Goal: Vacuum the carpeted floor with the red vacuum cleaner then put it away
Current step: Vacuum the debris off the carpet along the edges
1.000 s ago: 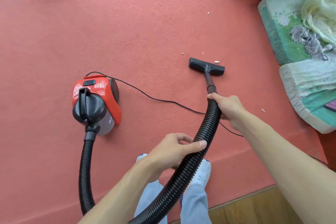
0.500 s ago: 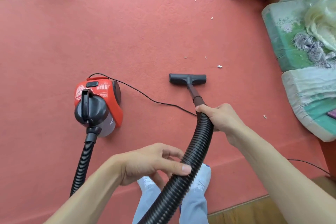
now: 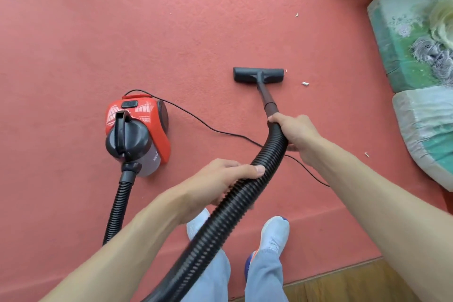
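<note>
Head view: I see the red vacuum cleaner (image 3: 144,130) sitting on the red carpet (image 3: 122,32), with its black handle and dust cup turned towards me. Its ribbed black hose (image 3: 220,223) leaves the cleaner's near end, runs out of the bottom of the view, and rises again to the right of the cleaner.

My left hand (image 3: 215,181) grips the hose partway along, just right of the cleaner, fingers curled under and thumb lying on top. My right hand (image 3: 296,132) is wrapped round the hose's upper end, farther right of the cleaner, where it joins the dark wand (image 3: 267,98).

The wand slopes down to the black floor head (image 3: 258,75), which lies flat on the carpet, beyond and right of the cleaner. A thin black cord (image 3: 208,127) runs from the cleaner's far end rightward and passes under the hose. A small white scrap (image 3: 305,83) lies on the carpet right of the floor head, farther from the cleaner. Green patterned cushions (image 3: 392,44) sit well right of the cleaner.
</note>
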